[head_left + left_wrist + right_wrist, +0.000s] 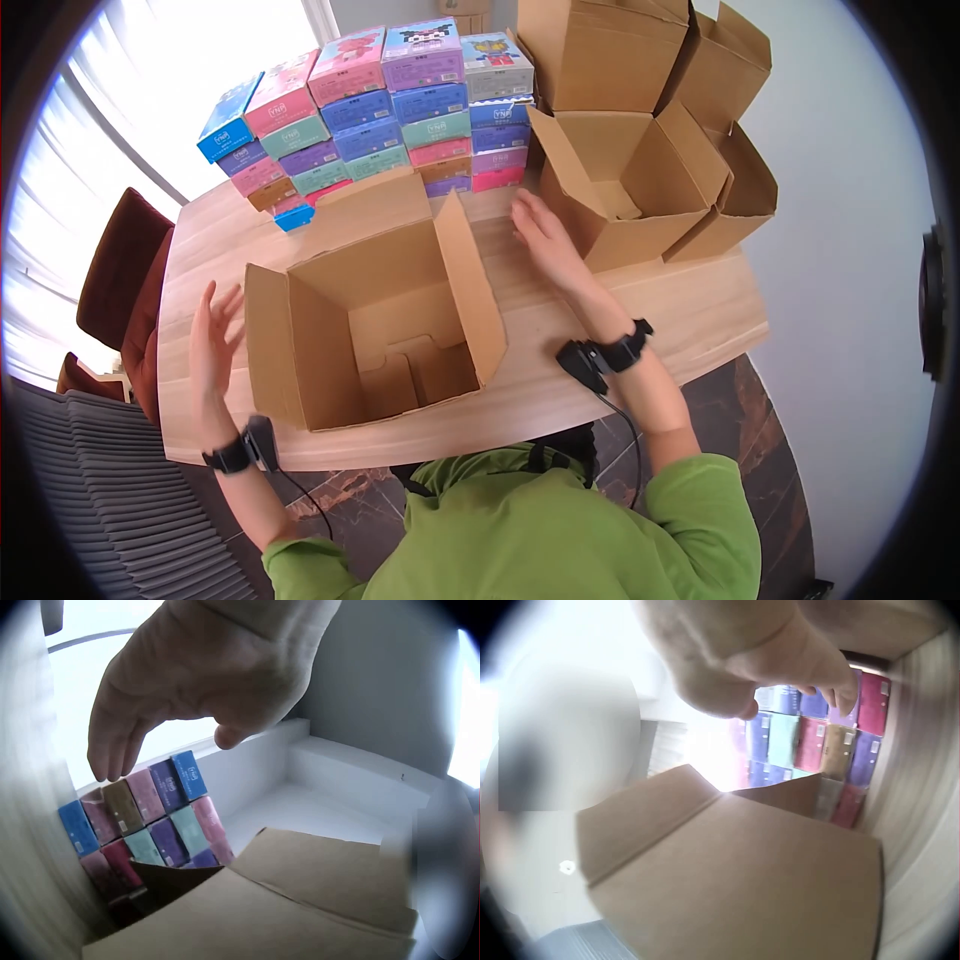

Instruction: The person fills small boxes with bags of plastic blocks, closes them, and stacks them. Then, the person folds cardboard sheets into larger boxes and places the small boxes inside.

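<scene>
An empty-looking cardboard box (270, 340) stands on the wooden table in front of the person, its flaps folded outward and its mouth facing up. To its left the left hand (212, 340) is raised with loosely bent fingers, holding nothing; in the left wrist view this hand (202, 682) hovers above the box's flaps. On the other side, the right hand (548, 240) reaches forward between this box and a second open carton (645, 240), fingers extended and nothing in them. The right wrist view has that hand (765, 660) over the nearer box's side (750, 877).
Colourful small boxes (365, 110) are stacked in several columns along the table's far side. More open cartons (600, 50) stand at the back right. A dark red chair (125, 275) is by the left table edge, and a white wall (850, 250) lies to the right.
</scene>
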`<move>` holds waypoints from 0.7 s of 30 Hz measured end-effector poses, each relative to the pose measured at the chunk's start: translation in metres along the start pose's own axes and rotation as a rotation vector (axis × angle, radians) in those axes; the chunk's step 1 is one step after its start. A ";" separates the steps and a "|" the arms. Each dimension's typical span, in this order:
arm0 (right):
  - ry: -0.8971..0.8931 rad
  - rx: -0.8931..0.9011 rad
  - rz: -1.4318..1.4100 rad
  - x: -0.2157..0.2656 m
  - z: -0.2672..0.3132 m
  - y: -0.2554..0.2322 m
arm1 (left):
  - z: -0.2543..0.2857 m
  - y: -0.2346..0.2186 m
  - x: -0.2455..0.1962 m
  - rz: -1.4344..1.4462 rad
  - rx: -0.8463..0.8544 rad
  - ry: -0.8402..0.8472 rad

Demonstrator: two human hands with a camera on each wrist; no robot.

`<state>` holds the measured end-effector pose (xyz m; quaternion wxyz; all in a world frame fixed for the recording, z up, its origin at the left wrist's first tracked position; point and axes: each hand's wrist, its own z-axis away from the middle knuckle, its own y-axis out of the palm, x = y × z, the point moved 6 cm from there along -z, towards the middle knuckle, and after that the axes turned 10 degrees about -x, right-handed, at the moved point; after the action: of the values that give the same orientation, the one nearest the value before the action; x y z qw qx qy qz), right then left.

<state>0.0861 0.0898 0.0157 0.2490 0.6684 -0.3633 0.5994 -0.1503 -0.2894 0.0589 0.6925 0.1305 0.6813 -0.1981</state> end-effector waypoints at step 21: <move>-0.155 -0.439 0.070 -0.033 -0.112 0.019 | -0.252 0.042 0.089 0.460 0.153 0.027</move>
<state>0.0012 0.1706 -0.0010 0.3387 0.6293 -0.5259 0.4612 -0.3566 -0.1478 -0.0427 0.6983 0.3368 0.6260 -0.0846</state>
